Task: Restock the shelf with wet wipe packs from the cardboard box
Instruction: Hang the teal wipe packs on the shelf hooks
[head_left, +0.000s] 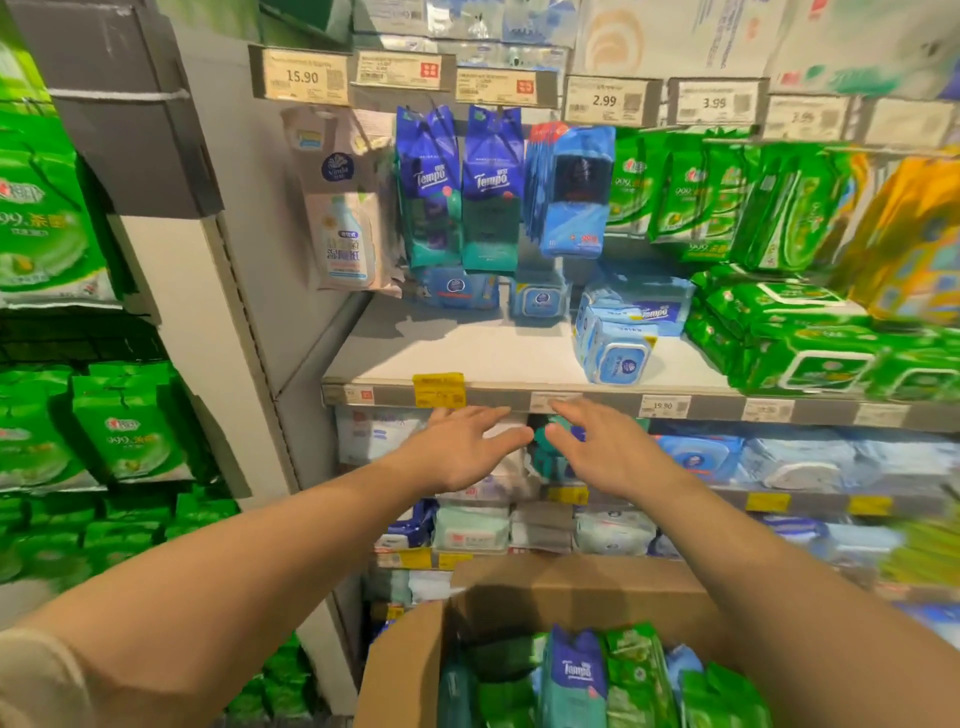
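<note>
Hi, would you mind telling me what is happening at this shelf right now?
A person is restocking wipes. Both arms are stretched toward the shelving: the left hand and right hand are open, fingers spread, in front of the tier just below the half-bare shelf, and neither holds a pack. A teal pack shows between them. The open cardboard box sits below, with a Tempo pack and green packs standing inside.

Two hanging blue Tempo packs (460, 187), one cardboard box (410, 670), two outstretched hands (467, 449), one 15.90 price tag (304, 78)
</note>
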